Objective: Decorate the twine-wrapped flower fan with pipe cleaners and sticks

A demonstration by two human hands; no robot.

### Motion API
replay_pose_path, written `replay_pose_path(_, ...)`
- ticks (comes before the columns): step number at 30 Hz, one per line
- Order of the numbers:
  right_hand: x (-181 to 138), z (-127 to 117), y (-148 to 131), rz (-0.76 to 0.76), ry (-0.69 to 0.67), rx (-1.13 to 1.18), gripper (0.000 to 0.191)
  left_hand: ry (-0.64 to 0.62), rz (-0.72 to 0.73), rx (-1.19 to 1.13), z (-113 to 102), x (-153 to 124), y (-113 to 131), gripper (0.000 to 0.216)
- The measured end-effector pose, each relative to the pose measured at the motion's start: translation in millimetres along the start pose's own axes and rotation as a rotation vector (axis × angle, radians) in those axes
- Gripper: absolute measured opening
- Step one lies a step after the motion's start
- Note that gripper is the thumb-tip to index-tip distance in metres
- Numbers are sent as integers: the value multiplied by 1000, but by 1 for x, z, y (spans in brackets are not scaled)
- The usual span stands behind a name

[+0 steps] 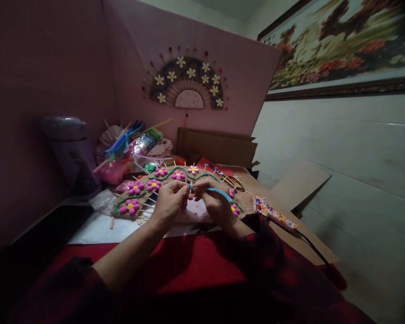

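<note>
A light blue pipe cleaner [220, 193] runs between my two hands, its free end curving out to the right. My right hand [218, 204] pinches it, fingers closed. My left hand [171, 201] is also closed, thumb and fingertips gripping its small coiled end, where a thin pale stick seems to show. Both hands hover just over a fan-shaped craft piece [123, 201] of woven twine with wooden sticks, pink flowers [129, 206] and a wavy green strip [170, 173]. My hands hide part of its pale spotted centre [196, 209].
A flower-patterned glue gun [275, 213] with a black cord lies on cardboard at right. Gold-handled scissors [236, 182] lie behind my right hand. Bundled pipe cleaners [124, 139] and a lilac flask [72, 157] stand left. A finished-looking fan [180, 83] hangs on the pink board.
</note>
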State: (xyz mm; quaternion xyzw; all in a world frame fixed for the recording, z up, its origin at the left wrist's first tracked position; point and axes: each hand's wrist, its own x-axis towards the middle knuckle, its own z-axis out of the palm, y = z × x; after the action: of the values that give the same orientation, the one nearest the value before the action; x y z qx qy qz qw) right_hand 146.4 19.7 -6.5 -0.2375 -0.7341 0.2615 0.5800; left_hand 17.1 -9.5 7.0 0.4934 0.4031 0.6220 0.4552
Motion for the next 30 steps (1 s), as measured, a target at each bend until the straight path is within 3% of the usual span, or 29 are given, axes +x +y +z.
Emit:
replay_pose_path(6,4,-5,8,112,2,14,9,-92,35,221,-3,3,0,12)
replay_pose_path(13,4,-8,5,107,-9,-5,9,-210,-133,167,-1,-2,10,16)
replay_pose_path(21,6,-10,2,-24,54,-90,2,-149,-74,-9,-5,1,8,21)
replay_pose_path(25,4,-7,-4,-147,33,-140,8,-83,-100,-133,-4,0,8,19)
replay_pose_path(30,-2,1,-6,-192,35,-154,14,-12,-96,-209,1,-4,7,20)
